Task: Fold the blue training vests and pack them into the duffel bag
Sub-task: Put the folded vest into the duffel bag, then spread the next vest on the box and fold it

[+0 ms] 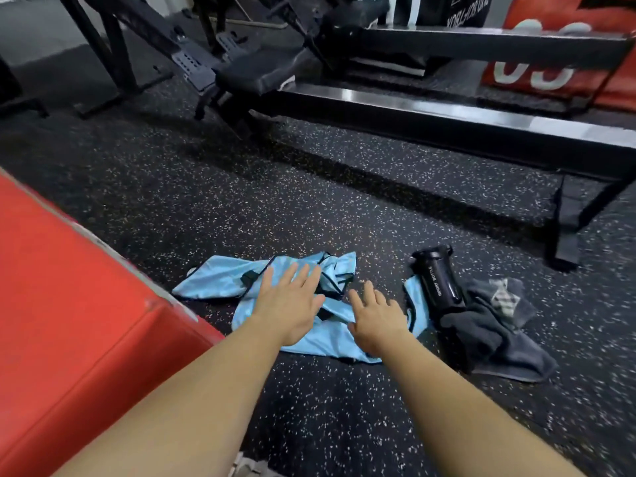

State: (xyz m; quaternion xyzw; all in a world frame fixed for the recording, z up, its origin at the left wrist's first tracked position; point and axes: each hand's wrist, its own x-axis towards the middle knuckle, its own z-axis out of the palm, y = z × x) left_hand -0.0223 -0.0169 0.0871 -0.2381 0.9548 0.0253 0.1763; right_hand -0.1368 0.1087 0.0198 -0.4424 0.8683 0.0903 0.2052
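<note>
Both hands reach out over the work. The left hand (289,304) is spread wide, fingers straight, palm down on or just above the blue training vests (213,280). The right hand (377,318) beside it is likewise flat and relaxed, gripping nothing; whether either palm actually presses the cloth I cannot tell. Under and around the hands the vests lie in a crumpled, overlapping heap on the floor (309,407), with black trim and straps twisted across the light blue and one part trailing off to the left of the left hand. By my reading the task has barely begun: no vest shows a clean fold, none is stacked, and no duffel bag is in view, so the smoothing, folding and packing are all left to do. Just right of the right hand a black sport bottle (438,280) lies on its side across a strip of the same blue cloth, probably another vest that will have to be freed. Against the bottle, further right, is a rumpled dark grey towel (495,339) with a small clear packet (504,296) on it. Left of the left hand runs the edge of a red padded block (69,304). The floor is black rubber flecked with white. Beyond the hands stand a long black machine rail (447,139), more black gym frames (192,60), and, at the far right, a red pad with white numerals (557,46).
</note>
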